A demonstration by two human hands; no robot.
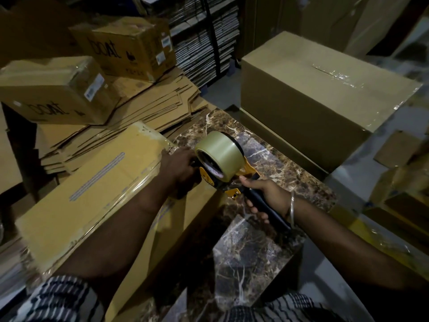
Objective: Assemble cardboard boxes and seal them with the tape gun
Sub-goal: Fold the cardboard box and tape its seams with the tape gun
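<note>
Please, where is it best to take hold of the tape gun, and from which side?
Grip the tape gun by its long black handle, coming from the near side as the right hand does. The handle juts toward the person, away from the tape roll.

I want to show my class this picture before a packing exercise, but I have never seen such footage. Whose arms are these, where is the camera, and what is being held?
There is no machine: one camera worn on a person's head looks down at their own arms. The right hand grips the black handle of a yellow tape gun loaded with a clear roll. The left hand is at the gun's front, by the end of a cardboard box lying on a marbled surface. Behind lie flattened cartons; a larger taped box stands to the right.
</note>
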